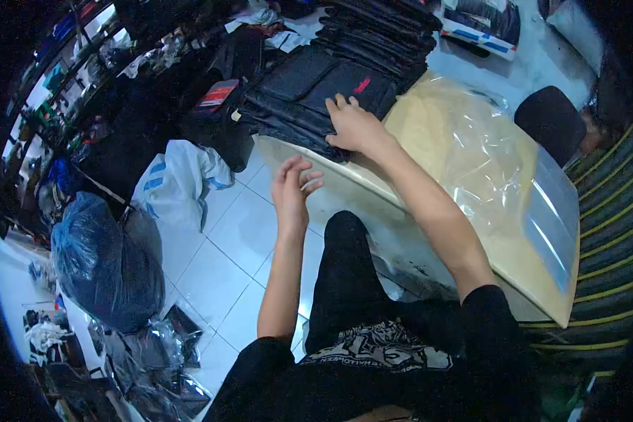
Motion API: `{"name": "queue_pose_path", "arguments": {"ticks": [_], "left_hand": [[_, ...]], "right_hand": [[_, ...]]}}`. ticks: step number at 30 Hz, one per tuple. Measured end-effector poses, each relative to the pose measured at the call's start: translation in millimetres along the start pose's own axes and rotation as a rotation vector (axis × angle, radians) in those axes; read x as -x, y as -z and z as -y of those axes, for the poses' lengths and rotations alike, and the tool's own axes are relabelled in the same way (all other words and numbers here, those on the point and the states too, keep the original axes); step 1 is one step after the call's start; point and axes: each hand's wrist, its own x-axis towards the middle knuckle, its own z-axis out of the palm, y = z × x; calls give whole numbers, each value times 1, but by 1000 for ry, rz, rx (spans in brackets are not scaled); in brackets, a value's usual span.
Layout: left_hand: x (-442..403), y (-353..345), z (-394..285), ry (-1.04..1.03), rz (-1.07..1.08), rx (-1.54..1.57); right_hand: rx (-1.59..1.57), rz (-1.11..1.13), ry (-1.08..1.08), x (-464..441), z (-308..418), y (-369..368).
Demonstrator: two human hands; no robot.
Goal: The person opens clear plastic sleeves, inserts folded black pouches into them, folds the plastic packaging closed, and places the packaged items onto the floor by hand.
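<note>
My right hand [356,126] lies with fingers apart on the near right corner of a flat black fabric piece with a pocket seam [295,79], perhaps a bag. A small pink-red mark [362,85] shows on it just beyond my fingertips. More black pieces lie beneath it, and behind stands a tall stack of similar black pieces [380,35]. My left hand [293,184] is raised in the air before the table's edge, its fingers loosely bent and apart, holding nothing.
Clear plastic sheeting [478,151] covers part of the cream tabletop [418,112]. A black round-edged object [550,125] sits at its far right. On the tiled floor [235,228] are a white sack [183,179] and a full dark plastic bag [105,264]. Crowded shelves line the left.
</note>
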Motion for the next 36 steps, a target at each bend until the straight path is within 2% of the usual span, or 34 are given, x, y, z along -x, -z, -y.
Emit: {"name": "queue_pose_path", "arguments": {"ticks": [3, 7, 8, 11, 12, 15, 16, 19, 20, 21, 22, 23, 24, 25, 27, 29, 30, 33, 34, 36], "left_hand": [[-25, 2, -8, -30, 5, 44], [-39, -9, -15, -76, -29, 45], [-42, -11, -15, -73, -28, 19], [-47, -22, -25, -29, -12, 49], [-50, -25, -29, -4, 39, 63], [-51, -40, -42, 77, 50, 248], [-42, -49, -52, 103, -17, 320], [-60, -34, -37, -65, 178, 416], [-51, -32, -32, -181, 52, 268], [-40, -25, -29, -180, 25, 233], [-31, -17, -28, -185, -3, 199], [-25, -10, -28, -198, -30, 174], [-20, 7, -25, -205, 17, 184], [-15, 29, -20, -204, 62, 190], [0, 61, -17, -214, 105, 221], [9, 89, -19, -244, 155, 191], [11, 100, -22, -242, 170, 150], [13, 133, -36, -285, 218, -28], [18, 135, -40, -307, 234, -93], [30, 127, -50, -258, 207, -118]], "right_hand": [[48, -166, 50, 4, 5, -15], [229, -279, 122, -2, 5, -12], [268, -404, 140, 0, 3, -10], [148, -249, 42, 11, 8, 32], [138, -323, 88, 16, 7, 39], [172, -316, 104, 53, 23, 58], [191, -301, 101, 67, 30, 54], [292, -248, 113, 104, 50, 26], [196, -201, 106, 111, 50, 26], [93, -152, 100, 117, 52, 31], [-109, -213, 75, 117, 46, 38], [-254, -536, 52, 105, 29, 23], [-346, -702, -35, 94, 16, 27], [-618, -653, -236, 86, 1, 31], [-593, -756, -238, 72, -26, 18], [-1158, -345, -125, 62, -33, -8], [-1360, -89, 48, 66, -28, -5], [-1810, -119, -66, 101, 9, 31], [-1705, -199, -103, 100, 3, 7], [-1673, -157, -108, 110, 2, -9]]}}
